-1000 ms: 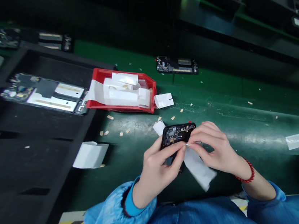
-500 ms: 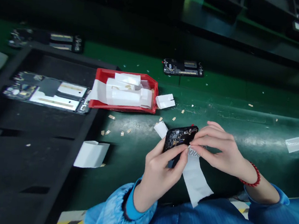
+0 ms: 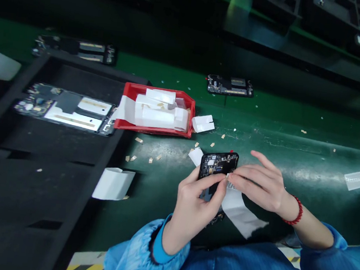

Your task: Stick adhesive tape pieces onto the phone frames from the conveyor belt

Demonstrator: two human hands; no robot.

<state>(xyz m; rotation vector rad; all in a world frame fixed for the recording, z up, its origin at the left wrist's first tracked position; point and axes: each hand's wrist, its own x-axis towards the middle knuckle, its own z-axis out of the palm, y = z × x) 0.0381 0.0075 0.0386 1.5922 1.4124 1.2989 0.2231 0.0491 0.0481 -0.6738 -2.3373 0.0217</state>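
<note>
My left hand (image 3: 196,202) grips an opened black phone body (image 3: 218,165), circuit side up, with thumb and forefinger closed over its lower part. My right hand (image 3: 259,182), a red bead bracelet at its wrist, pinches the top end of a white paper strip (image 3: 241,212) against the phone's right edge. The strip hangs down and to the right below both hands. Both arms wear blue sleeves.
A red bin (image 3: 156,111) of white strips sits behind the hands on the green belt (image 3: 297,140). A black tray (image 3: 50,145) at left holds an opened phone (image 3: 67,109). Two further phones (image 3: 230,85) (image 3: 75,49) lie farther back. Loose white papers (image 3: 113,183) and small tan scraps litter the belt.
The paper strip has swung from pointing down to trailing down-right. My right fingers have stretched out a little. The camera view has drifted slightly.
</note>
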